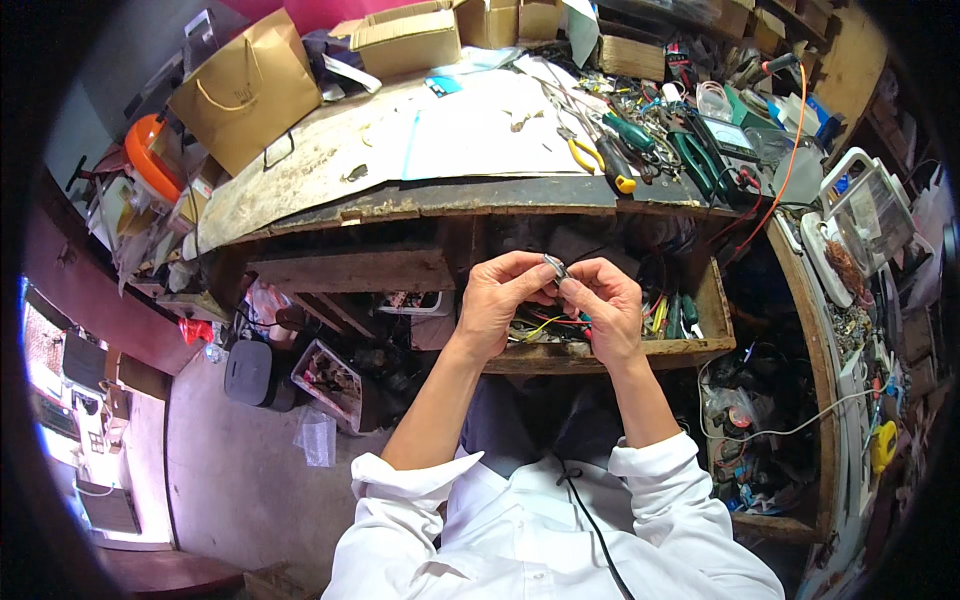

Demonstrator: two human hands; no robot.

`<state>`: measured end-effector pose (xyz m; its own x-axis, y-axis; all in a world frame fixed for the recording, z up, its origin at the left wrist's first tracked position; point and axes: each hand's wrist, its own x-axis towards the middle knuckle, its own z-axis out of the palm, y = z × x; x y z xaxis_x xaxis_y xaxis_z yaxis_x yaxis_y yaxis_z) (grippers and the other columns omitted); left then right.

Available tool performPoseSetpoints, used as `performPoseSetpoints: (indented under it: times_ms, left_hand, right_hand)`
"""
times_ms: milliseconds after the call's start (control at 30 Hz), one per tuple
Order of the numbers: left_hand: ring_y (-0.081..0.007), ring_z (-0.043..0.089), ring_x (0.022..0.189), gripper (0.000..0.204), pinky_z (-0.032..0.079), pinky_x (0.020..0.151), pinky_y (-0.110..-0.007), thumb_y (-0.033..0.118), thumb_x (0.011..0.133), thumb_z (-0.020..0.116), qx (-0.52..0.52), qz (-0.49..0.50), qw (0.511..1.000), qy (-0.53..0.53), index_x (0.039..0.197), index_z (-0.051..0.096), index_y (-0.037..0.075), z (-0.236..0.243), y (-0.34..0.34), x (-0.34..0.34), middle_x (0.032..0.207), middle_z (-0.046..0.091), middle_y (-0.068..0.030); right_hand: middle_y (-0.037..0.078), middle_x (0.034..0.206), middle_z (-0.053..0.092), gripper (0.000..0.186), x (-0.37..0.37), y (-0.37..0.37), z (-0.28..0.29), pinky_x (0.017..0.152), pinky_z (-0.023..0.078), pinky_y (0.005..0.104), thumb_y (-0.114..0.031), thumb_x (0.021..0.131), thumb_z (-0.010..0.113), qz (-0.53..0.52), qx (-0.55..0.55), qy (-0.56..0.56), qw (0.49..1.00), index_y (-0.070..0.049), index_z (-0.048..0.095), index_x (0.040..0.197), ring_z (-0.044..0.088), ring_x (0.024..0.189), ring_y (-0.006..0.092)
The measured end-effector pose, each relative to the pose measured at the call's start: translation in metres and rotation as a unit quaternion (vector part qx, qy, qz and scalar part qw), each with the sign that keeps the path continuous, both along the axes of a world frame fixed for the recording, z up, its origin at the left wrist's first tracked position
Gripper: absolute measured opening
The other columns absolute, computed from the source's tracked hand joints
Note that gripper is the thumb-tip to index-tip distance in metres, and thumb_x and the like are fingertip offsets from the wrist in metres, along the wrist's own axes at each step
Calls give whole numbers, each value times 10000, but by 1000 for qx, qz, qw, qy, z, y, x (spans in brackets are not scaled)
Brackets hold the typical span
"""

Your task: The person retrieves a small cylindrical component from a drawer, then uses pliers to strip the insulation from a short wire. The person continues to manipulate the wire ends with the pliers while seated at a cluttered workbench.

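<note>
My left hand (500,295) and my right hand (610,305) meet in front of me, thumbs and fingers pinched on a small grey metal piece (556,268), too small to identify. Both hold it above an open wooden drawer (680,345), which contains coloured wires (655,316) and green-handled tools (685,315). Part of the drawer's contents is hidden behind my hands.
The workbench (310,200) ahead holds white paper (470,140), a brown paper bag (245,95), cardboard boxes (405,35), yellow-handled pliers (583,150) and a meter (728,138). A grey bin (255,372) stands on the floor at left; a cluttered side bench (800,270) is at right.
</note>
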<state>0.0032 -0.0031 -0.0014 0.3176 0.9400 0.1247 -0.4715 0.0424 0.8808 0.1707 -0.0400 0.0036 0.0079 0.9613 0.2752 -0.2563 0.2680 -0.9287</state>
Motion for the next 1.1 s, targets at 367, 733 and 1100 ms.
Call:
performPoseSetpoints:
  times_ms: [367, 733, 1100]
  left_hand:
    - [-116, 679, 816, 187, 539, 730, -258, 78, 939, 706, 205, 256, 925, 194, 1113, 734, 14, 7, 6, 7, 959, 737, -58]
    - [-408, 450, 1395, 495, 353, 1162, -532, 80, 892, 606, 421, 167, 606, 655, 1387, 591, 106, 82, 146, -27, 1447, 547, -206]
    - [-343, 631, 1136, 359, 487, 1013, -412, 8, 859, 668, 428, 273, 763, 400, 1216, 685, 37, 82, 78, -22, 1218, 666, -185]
  right_hand:
    - [9, 817, 668, 160, -3, 5, 0, 574, 467, 216, -135, 919, 755, -95, -19, 59, 994, -21, 666, 987, 586, 642, 60]
    - [-7, 757, 646, 177, 0, 11, -3, 537, 447, 216, -148, 896, 776, -98, -31, 63, 993, -38, 651, 956, 564, 604, 55]
    - [-12, 754, 642, 175, 2, 10, -2, 551, 450, 202, -161, 907, 762, -108, -14, 76, 991, -42, 646, 962, 557, 608, 46]
